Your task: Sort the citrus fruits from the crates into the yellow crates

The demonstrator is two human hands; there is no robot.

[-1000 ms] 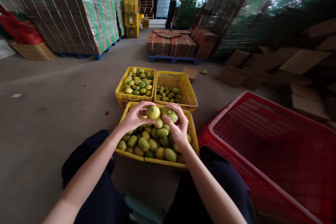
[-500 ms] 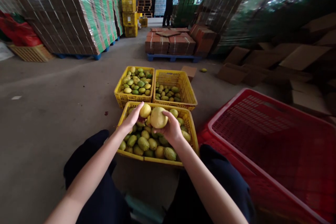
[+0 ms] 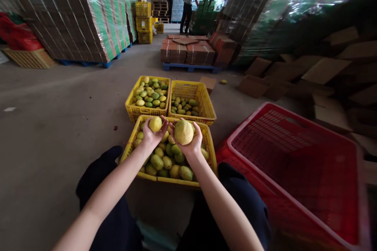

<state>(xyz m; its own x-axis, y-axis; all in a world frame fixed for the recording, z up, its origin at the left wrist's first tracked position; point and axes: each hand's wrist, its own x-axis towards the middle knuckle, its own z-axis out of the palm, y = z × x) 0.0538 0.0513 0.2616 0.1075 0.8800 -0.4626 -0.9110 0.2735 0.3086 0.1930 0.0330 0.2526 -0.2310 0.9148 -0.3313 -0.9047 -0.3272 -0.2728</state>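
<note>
Over the near yellow crate (image 3: 214, 153), my two hands are side by side with palms turned up. Resting in my left hand (image 3: 153, 135) is a small yellow lemon (image 3: 155, 124), the fingers curled under and beside it. My right hand (image 3: 193, 145) cups a larger, rounder pale-yellow lemon (image 3: 184, 132), thumb along its right side. Below them the crate is full of green and yellow lemons (image 3: 157, 161); the hands hide some of these.
Behind stand a yellow crate heaped with lemons (image 3: 147, 95) and a partly filled yellow crate (image 3: 206, 100). A large red crate (image 3: 235, 145) is at my right. Cardboard (image 3: 324, 70) lies beyond it. Farther back are boxes on a blue pallet (image 3: 191, 66) and a person (image 3: 188, 2).
Both hands have turned palm up and moved slightly apart, each with its lemon now showing on top. The view has shifted a little.
</note>
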